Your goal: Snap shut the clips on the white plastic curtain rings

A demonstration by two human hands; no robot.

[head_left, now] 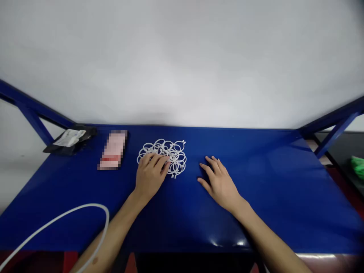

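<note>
A pile of thin white rings with small knobbed ends [178, 159] lies on the blue tabletop [193, 223], left of the middle. My left hand [151, 172] rests palm down over the left and front part of this pile, its fingers loosely spread and hiding some rings. Whether any ring sits under the fingertips cannot be made out. To the right of the pile, my right hand [220, 182] lies flat with fingers apart, holding nothing and touching only the table. A gap of bare blue surface separates it from the rings.
Left of the pile lies a pink blurred-out rectangular item [113, 149]. Beyond it sits a black plastic bag with a white label [69, 138]. A white cable [85, 206] arcs across my left forearm. Blue frame bars [335, 125] and a pale wall [182, 64] bound the table.
</note>
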